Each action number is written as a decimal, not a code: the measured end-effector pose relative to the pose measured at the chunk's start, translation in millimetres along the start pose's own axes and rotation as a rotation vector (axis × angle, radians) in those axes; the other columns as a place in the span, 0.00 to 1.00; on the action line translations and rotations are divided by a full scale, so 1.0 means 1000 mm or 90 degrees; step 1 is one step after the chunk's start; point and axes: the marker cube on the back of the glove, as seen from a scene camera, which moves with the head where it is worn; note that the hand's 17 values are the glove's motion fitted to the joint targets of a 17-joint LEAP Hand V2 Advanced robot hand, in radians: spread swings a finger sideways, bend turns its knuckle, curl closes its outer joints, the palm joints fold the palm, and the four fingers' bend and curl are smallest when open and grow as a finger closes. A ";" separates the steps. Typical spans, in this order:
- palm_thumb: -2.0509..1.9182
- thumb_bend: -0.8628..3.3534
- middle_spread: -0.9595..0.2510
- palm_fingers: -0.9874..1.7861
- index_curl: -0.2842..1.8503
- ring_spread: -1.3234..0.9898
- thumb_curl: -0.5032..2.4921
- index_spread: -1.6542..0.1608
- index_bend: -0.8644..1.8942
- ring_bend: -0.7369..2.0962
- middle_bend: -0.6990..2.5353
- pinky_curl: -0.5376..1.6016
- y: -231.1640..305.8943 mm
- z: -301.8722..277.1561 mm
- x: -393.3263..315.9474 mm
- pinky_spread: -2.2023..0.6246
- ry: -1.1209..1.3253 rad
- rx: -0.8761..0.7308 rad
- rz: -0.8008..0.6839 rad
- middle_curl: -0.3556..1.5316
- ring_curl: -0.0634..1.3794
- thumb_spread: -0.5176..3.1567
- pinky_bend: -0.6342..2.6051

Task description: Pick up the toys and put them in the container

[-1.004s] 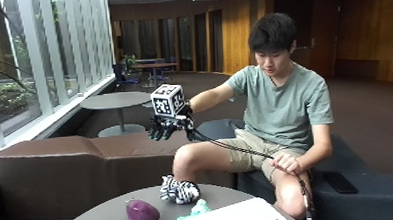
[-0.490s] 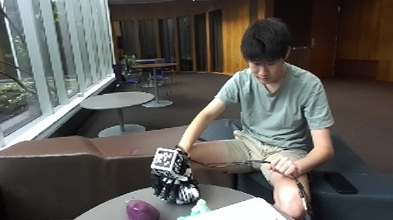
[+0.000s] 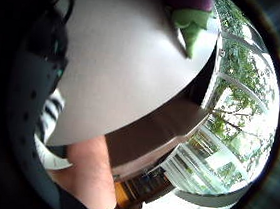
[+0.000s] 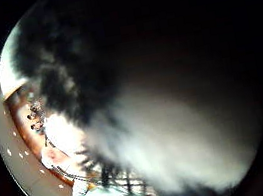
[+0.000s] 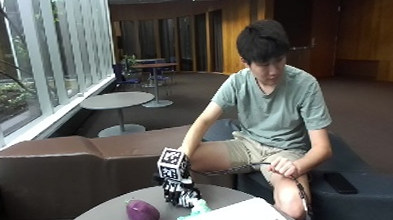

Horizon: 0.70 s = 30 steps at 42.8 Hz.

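— What has just changed for you?

— A second ago your right hand [image 5: 175, 187] was up in the air over the far sofa back; half a second ago it had dropped to the surface [image 5: 108, 218]; now it sits low on the zebra toy [image 5: 182, 194], which has stayed at the middle of the surface, just left of the person's knee. So you have moved from reach to contact.

— Is the grip closed on it?

— Probably, but take that with care. In the outside view the gloved fingers look curled down over the striped plush, and the thumb side palm view is filled with black and white fur pressed close to the palm. The little finger side view shows a strip of the same stripes under the hand. None of these shows the fingertips meeting beneath the toy, so I read it as a grip forming around the toy, not a sure hold.

— Where are the other things?

— The purple eggplant toy [image 5: 142, 213] lies on the near left of the surface, apart from your hand. A small teal toy [image 5: 199, 208] rests just near of the zebra, against the white container [image 5: 222, 217] at the near right edge.

— What does that mean for the task?

— No toy looks to be in the container yet. The zebra is the first; lifting it and carrying it near and right is the short move that comes next.
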 end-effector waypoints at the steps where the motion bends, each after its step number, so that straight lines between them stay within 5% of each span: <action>1: 0.63 0.23 0.71 0.54 0.16 0.47 0.29 0.77 0.33 0.60 0.31 0.44 0.000 0.001 0.000 0.69 0.002 0.008 0.002 0.30 0.35 0.49 0.53; 6: 0.67 0.24 0.64 0.68 0.14 0.44 0.33 0.78 0.34 0.65 0.39 0.45 0.001 0.004 0.000 0.66 -0.015 0.050 0.018 0.35 0.40 0.45 0.55; 30: 0.70 0.23 0.56 0.74 0.13 0.43 0.41 0.78 0.37 0.70 0.51 0.47 0.014 -0.073 0.012 0.64 -0.119 0.124 0.098 0.48 0.45 0.32 0.54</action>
